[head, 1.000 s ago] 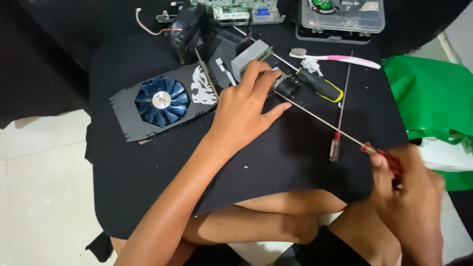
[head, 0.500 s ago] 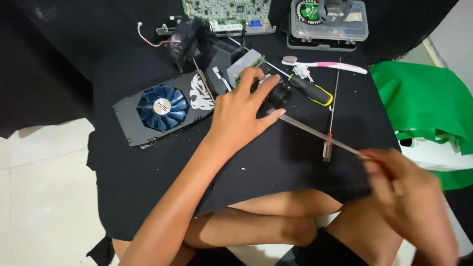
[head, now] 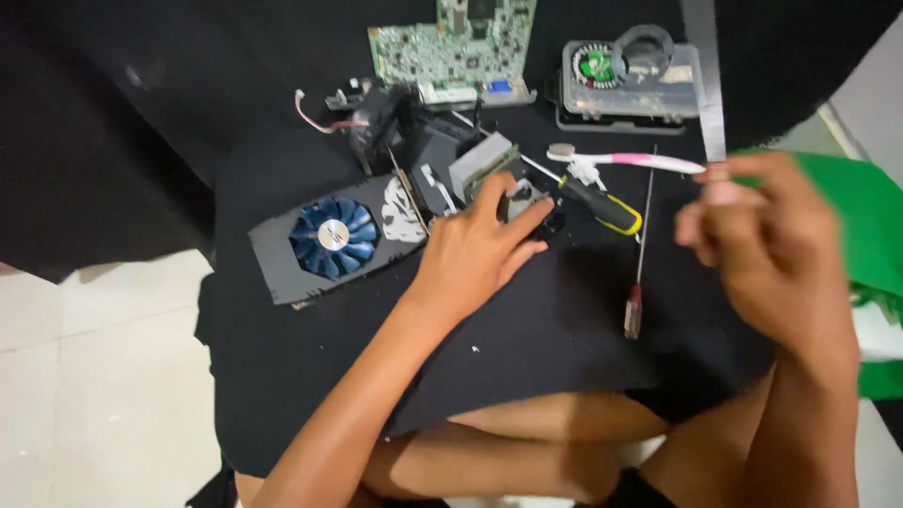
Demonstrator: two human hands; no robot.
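Observation:
My left hand (head: 480, 249) lies flat on the black cloth (head: 555, 329), its fingers pressing on a small dark part (head: 538, 205) beside a grey metal block (head: 482, 158). Just left of it lies a graphics card (head: 329, 240) with a blue fan. My right hand (head: 762, 235) is raised at the right, blurred, and closed around a long tool whose grey metal shaft (head: 701, 85) points straight up and away from the part.
On the cloth lie a thin screwdriver (head: 640, 273) with a reddish handle, a yellow-and-black screwdriver (head: 607, 212) and a pink-and-white toothbrush (head: 625, 160). A green circuit board (head: 451, 52) and a clear plastic box (head: 630, 80) sit at the back. Green fabric (head: 875, 235) lies right.
My right hand has lifted the long tool off the part and swung its shaft upward. My left hand stays on the dark part. The view has shifted closer.

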